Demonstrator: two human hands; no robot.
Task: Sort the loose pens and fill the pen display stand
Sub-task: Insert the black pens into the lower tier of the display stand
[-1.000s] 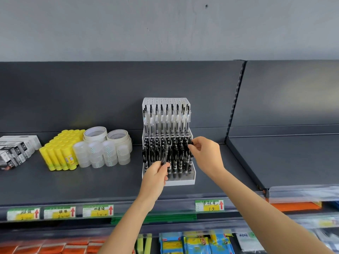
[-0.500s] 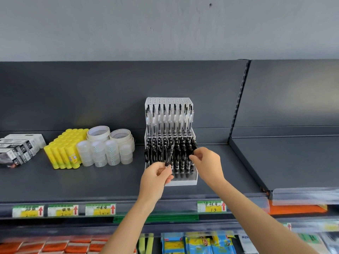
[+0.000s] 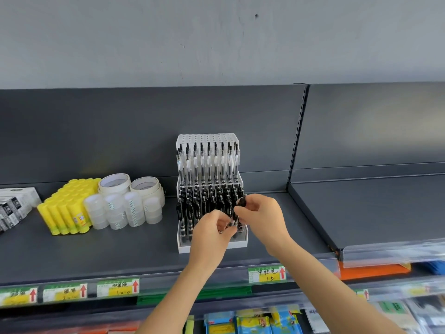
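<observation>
A white tiered pen display stand [image 3: 234, 245] sits on the dark shelf. Its upper tier holds clear-barrelled pens [image 3: 208, 162]; its lower tiers hold black pens [image 3: 190, 208]. A black pen [image 3: 238, 208] stands almost upright in front of the stand's right side. My right hand [image 3: 261, 216] pinches its upper part. My left hand [image 3: 212, 231] closes its fingers around its lower end. Both hands touch each other just in front of the lower tiers and hide part of the front row.
Left of the stand lie rolls of tape [image 3: 115, 183], clear tape packs [image 3: 120, 210], yellow glue sticks [image 3: 63, 210] and white boxes [image 3: 13, 207]. A shelf upright [image 3: 297, 136] separates the bare right shelf [image 3: 361, 208]. Price labels [image 3: 266, 274] line the front edge; packaged goods hang below.
The black pen has travelled from the stand's middle to its right side. My left hand carried it there, and my right hand came down from the stand's corner to grip its top.
</observation>
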